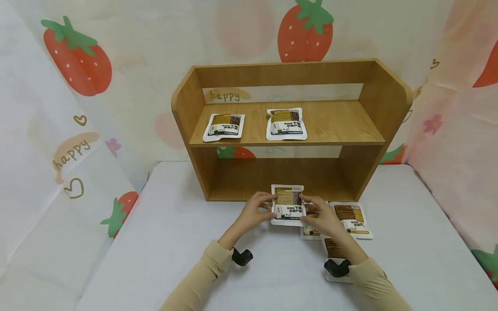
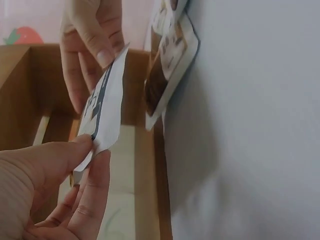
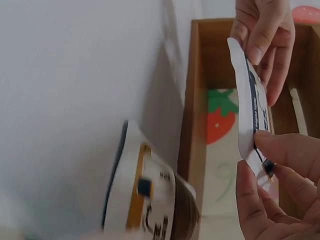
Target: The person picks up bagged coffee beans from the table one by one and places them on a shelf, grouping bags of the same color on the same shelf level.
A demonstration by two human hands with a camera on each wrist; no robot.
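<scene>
Between both hands, a flat white-edged food pouch (image 1: 288,205) with a brown and gold printed label is held in front of the shelf's lower level. My left hand (image 1: 253,213) pinches its left edge between thumb and fingers, as the left wrist view also shows on the pouch (image 2: 106,107). My right hand (image 1: 322,216) pinches the opposite edge; in the right wrist view its thumb lies on the pouch's (image 3: 245,100) face. Below and beside the right hand, several similar pouches (image 1: 352,219) lie on the table, some partly hidden by the right hand and forearm.
A two-level wooden shelf (image 1: 327,123) stands at the back of the white-covered table (image 1: 155,259). On its upper level lie two pouches, one at the left (image 1: 224,127) and another near the middle (image 1: 286,124). A strawberry-print cloth (image 1: 155,56) hangs behind.
</scene>
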